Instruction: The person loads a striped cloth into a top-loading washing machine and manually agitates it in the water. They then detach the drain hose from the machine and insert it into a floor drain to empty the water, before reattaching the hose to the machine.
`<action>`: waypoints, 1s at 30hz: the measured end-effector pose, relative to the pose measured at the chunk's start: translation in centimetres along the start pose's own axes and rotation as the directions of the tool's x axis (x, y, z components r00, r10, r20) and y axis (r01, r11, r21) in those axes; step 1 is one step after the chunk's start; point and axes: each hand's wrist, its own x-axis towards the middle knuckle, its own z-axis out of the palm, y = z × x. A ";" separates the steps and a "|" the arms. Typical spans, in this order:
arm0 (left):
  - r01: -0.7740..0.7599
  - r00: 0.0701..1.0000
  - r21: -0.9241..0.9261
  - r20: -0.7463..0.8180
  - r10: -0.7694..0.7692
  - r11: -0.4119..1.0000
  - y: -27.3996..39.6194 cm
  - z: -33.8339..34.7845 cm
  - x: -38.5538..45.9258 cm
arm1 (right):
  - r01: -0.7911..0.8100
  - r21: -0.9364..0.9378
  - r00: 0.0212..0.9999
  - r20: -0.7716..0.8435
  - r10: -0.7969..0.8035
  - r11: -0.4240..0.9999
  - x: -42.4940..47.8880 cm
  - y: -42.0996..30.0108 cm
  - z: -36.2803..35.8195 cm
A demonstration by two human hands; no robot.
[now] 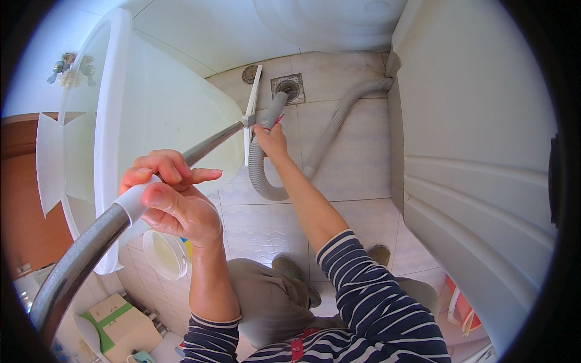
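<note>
My left hand (181,195) is wrapped around the metal pole (213,141) of a floor squeegee or mop, at a white plastic sleeve (136,199). The pole's far end carries a narrow white head (253,102) that stands over the tiled floor. My right hand (272,139) grips a grey corrugated drain hose (261,170) near its end, where a red tie (278,121) is around it. The hose end reaches the opening of a square floor drain (288,87). From there the hose loops back and runs to the grey-white appliance at the right.
A white bathtub (113,113) stands at the left, with a white bucket (165,255) below it. The large appliance panel (472,113) bounds the right side. A round floor drain (249,74) lies near the wall. Red basins (460,304) sit at lower right.
</note>
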 end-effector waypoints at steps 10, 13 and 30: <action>-0.005 1.000 0.019 0.006 0.004 1.000 0.0 0.1 0.0 | 0.001 0.028 1.000 -0.003 0.000 1.000 1.0 0.0 0.0; 0.000 1.000 0.021 0.004 0.000 1.000 0.1 0.2 0.0 | -0.039 0.056 0.999 0.019 0.038 0.998 1.4 -0.1 -0.3; -0.007 1.000 0.032 0.030 0.006 0.999 0.0 0.0 -0.3 | -0.492 0.804 0.870 0.439 0.223 0.335 7.0 -3.4 -5.3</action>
